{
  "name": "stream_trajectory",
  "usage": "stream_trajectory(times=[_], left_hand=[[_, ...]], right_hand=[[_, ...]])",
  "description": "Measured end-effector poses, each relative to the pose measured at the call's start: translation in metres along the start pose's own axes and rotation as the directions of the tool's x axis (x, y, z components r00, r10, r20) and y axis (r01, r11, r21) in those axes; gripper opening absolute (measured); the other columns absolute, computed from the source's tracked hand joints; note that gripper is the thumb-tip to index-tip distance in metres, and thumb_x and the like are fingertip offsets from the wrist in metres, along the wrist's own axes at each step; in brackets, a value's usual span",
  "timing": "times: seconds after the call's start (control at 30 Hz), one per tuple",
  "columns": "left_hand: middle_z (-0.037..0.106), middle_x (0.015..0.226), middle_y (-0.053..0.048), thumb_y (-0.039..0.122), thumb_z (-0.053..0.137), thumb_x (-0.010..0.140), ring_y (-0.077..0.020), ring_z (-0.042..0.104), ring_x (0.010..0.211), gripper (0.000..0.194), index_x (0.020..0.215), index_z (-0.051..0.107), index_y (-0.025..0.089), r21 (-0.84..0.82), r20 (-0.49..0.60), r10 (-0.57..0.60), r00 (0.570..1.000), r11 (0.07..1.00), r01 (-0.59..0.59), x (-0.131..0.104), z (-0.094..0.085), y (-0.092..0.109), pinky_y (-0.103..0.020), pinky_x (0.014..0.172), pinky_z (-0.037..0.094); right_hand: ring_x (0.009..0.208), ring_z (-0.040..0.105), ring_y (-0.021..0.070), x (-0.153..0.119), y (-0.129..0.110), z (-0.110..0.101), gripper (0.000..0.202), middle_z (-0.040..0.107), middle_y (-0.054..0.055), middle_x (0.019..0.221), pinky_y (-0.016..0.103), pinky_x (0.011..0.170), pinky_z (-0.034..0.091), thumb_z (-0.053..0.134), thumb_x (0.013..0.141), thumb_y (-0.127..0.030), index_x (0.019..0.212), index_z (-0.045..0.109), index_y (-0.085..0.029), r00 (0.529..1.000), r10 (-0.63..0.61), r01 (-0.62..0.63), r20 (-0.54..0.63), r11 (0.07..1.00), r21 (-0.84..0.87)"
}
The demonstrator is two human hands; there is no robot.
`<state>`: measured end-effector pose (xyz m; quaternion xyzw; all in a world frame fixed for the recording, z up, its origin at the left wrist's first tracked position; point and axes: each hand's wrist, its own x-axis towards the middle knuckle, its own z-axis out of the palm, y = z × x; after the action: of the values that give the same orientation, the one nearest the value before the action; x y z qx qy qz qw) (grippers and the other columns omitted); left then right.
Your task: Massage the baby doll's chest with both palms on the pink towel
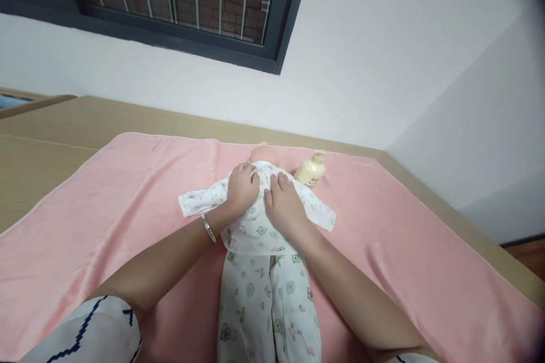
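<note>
A baby doll [261, 232] in white pajamas with a small green and pink print lies lengthwise in front of me, arms spread to the sides. Its bare, rounded head [264, 155] shows at the far end; whether it lies face up or face down I cannot tell. My left hand [243, 186] rests on the left shoulder area of the top, its fingers lying over the cloth. On the right side of the upper body lies my right hand [284, 202], fairly flat with the fingers stretched forward. Neither hand holds anything.
A pale yellow pump bottle [310, 170] stands tilted in view, right of the doll's head. Beneath everything is a pink blanket [170, 170] with some creases, spread on a wooden surface [106, 110]. Behind are a white wall [340, 85] and a dark-framed, barred window [272, 57].
</note>
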<state>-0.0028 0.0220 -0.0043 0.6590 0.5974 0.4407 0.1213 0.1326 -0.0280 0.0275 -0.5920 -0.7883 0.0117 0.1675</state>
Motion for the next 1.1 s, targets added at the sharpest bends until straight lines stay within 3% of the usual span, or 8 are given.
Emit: stream_trajectory(times=[0.1,0.17,0.27,0.43,0.57,0.83,0.97,1.1], left_hand=[[0.067,0.120,-0.012,0.019,0.040,0.093,-0.0265,0.059,0.119,0.032,0.112,0.066,0.017,-0.019,-0.022,-0.003,1.000,1.000,0.002,-0.001,0.000,-0.001,-0.042,0.106,0.046],[0.065,0.120,-0.013,0.017,0.040,0.093,-0.0263,0.059,0.118,0.032,0.112,0.065,0.016,-0.017,-0.027,0.001,1.000,1.000,-0.001,-0.002,-0.001,0.000,-0.041,0.105,0.046],[0.063,0.124,-0.013,0.013,0.039,0.093,-0.0261,0.057,0.120,0.034,0.115,0.064,0.015,0.026,-0.040,0.028,0.999,0.999,-0.027,-0.004,-0.004,0.004,-0.040,0.106,0.045],[0.066,0.116,-0.013,0.017,0.038,0.097,-0.0294,0.058,0.113,0.030,0.111,0.064,0.016,0.252,0.099,0.125,0.987,0.957,-0.147,-0.015,-0.014,0.026,-0.043,0.100,0.046],[0.067,0.113,-0.016,0.027,0.039,0.099,-0.0318,0.059,0.110,0.030,0.110,0.063,0.014,0.333,0.181,0.107,0.978,0.929,-0.164,-0.017,-0.016,0.034,-0.045,0.098,0.046],[0.067,0.123,-0.018,0.031,0.037,0.099,-0.0314,0.058,0.120,0.039,0.119,0.061,0.008,0.294,0.235,0.111,0.966,0.939,-0.179,-0.001,-0.012,0.019,-0.045,0.108,0.040],[0.064,0.128,-0.023,0.027,0.034,0.100,-0.0335,0.056,0.126,0.043,0.125,0.060,0.002,0.349,0.225,0.138,0.965,0.913,-0.212,-0.013,-0.010,0.026,-0.046,0.109,0.039],[0.057,0.137,-0.030,0.021,0.034,0.099,-0.0369,0.049,0.135,0.047,0.133,0.054,-0.005,0.399,0.266,0.187,0.946,0.871,-0.285,-0.027,-0.008,0.035,-0.049,0.111,0.037]], right_hand=[[0.152,0.024,0.0294,-0.001,-0.001,-0.003,0.057,0.035,0.017,0.160,0.052,0.125,0.018,0.038,0.096,-0.019,0.151,0.042,-0.007,0.971,-0.237,0.237,0.035,0.971,0.030],[0.152,0.025,0.0263,0.006,0.009,-0.004,0.054,0.035,0.012,0.160,0.051,0.125,0.017,0.039,0.097,-0.022,0.151,0.044,-0.013,0.949,-0.312,0.305,0.054,0.946,0.111],[0.152,0.025,0.0249,0.019,0.029,-0.003,0.052,0.035,0.010,0.161,0.050,0.124,0.020,0.037,0.103,-0.038,0.150,0.046,-0.018,0.970,-0.242,0.229,0.032,0.945,0.233],[0.149,0.031,0.0310,0.025,0.039,0.005,0.059,0.040,0.022,0.156,0.049,0.122,0.024,0.037,0.103,-0.044,0.147,0.047,-0.006,0.999,0.040,-0.033,-0.028,0.979,0.199],[0.146,0.037,0.0328,0.021,0.029,0.004,0.055,0.048,0.023,0.150,0.051,0.120,0.027,0.030,0.104,-0.036,0.145,0.048,-0.003,0.999,0.008,-0.004,-0.032,0.994,0.107],[0.140,0.046,0.0327,0.001,0.004,-0.015,0.050,0.055,0.023,0.144,0.045,0.115,0.037,0.030,0.103,-0.027,0.141,0.053,-0.005,1.000,0.014,-0.014,0.012,1.000,-0.009],[0.142,0.044,0.0286,0.010,0.014,-0.014,0.049,0.052,0.019,0.148,0.043,0.118,0.035,0.033,0.104,-0.031,0.141,0.054,-0.008,1.000,-0.015,0.013,0.015,0.995,0.103],[0.148,0.034,0.0272,0.024,0.032,-0.003,0.054,0.042,0.017,0.156,0.045,0.124,0.022,0.037,0.102,-0.035,0.147,0.046,-0.006,0.999,-0.033,0.026,0.034,0.979,0.200]])
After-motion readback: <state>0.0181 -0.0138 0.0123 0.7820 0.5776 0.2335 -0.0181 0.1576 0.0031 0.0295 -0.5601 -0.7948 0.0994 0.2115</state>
